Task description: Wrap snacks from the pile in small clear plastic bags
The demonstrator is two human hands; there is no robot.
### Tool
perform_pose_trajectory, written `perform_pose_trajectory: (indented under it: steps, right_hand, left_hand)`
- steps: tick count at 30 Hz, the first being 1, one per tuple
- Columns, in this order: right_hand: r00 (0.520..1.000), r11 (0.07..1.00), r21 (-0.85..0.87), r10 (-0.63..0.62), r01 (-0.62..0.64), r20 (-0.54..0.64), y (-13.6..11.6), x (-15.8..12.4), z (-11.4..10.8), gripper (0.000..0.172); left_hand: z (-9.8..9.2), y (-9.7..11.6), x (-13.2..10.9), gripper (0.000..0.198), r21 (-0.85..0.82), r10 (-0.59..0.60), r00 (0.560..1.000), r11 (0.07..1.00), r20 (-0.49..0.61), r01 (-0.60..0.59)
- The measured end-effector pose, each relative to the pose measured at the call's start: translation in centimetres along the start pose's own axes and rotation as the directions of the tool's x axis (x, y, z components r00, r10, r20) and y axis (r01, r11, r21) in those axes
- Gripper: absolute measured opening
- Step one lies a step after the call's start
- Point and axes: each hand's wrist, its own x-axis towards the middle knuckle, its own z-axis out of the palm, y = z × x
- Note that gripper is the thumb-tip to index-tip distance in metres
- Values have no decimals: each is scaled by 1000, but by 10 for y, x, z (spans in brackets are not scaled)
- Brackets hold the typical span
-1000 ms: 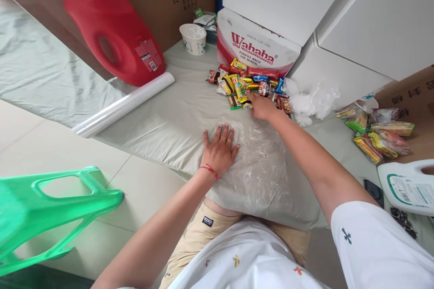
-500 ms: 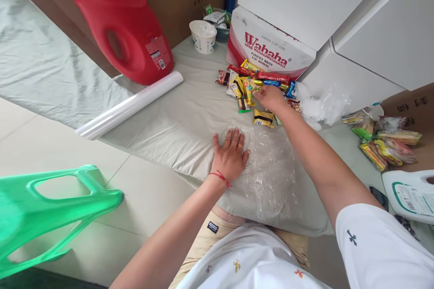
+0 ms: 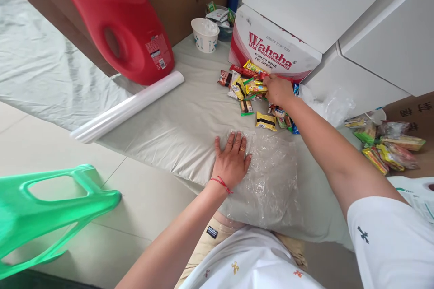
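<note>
My left hand point(image 3: 231, 162) lies flat with its fingers spread, pressing on the left part of a clear plastic film sheet point(image 3: 271, 180) at the cloth's front edge. Over the pile of wrapped snacks my right hand point(image 3: 280, 90) has its fingers bent together. Its fingertips meet the right end of a yellow snack packet point(image 3: 255, 87); whether they grip this or another packet is hidden. Closer to me lie a yellow-and-black snack packet point(image 3: 266, 121) and a small green-edged packet point(image 3: 247, 107). Red packets point(image 3: 224, 78) sit at the pile's left side.
Behind the snacks stands a Wahaha carton point(image 3: 271, 47). A paper bowl point(image 3: 205, 36), a red detergent jug point(image 3: 125, 31) and a film roll point(image 3: 129, 107) are to the left. More snacks point(image 3: 388, 144) lie right, beside crumpled clear plastic point(image 3: 334, 106). A green stool point(image 3: 50, 207) stands on the floor.
My right hand has shifted slightly back toward the carton. The yellow packet by its fingers has turned from upright to sideways, and nearby packets have shifted. My left hand stays on the film.
</note>
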Motion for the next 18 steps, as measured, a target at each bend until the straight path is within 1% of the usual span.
perform_pose_trajectory:
  steps: [2, 3, 4, 6, 8, 11, 14, 16, 18]
  right_hand:
    - [994, 994, -43, -100, 102, 45, -2, 17, -1, 58]
    - [991, 991, -61, -117, 122, 70, -5, 26, -1, 62]
    - [989, 990, -78, -112, 119, 92, -8, 34, 0, 64]
    - [989, 991, -117, -55, 71, 136, -14, 46, 1, 64]
    - [986, 988, -152, 0, 26, 168, -17, 52, 1, 63]
    - [987, 982, -185, 11, 19, 162, -17, 50, -1, 67]
    - [991, 987, -162, 9, 14, 135, -12, 40, -8, 67]
    - [995, 993, -116, 35, -24, 91, -5, 30, -17, 64]
    - [997, 995, -68, 75, -74, 12, 5, 18, -31, 58]
  left_hand:
    - [-1, 0, 0, 61, 1, 4, 1000, 1000, 7, -4]
    - [-1, 0, 0, 61, 1, 8, 1000, 1000, 11, -8]
    - [-1, 0, 0, 61, 0, 11, 1000, 1000, 15, -11]
    - [-2, 0, 0, 61, -2, 11, 1000, 1000, 19, -11]
    - [-2, -1, 0, 60, -6, 5, 1000, 1000, 20, -5]
    - [-3, -1, 0, 59, -12, 1, 1000, 1000, 17, 0]
    - [-3, -2, 0, 59, -17, 9, 1000, 1000, 12, -9]
    - [-2, -2, -1, 60, -18, 13, 1000, 1000, 9, -13]
    - [-2, -1, -1, 60, -15, 14, 1000, 1000, 9, -14]
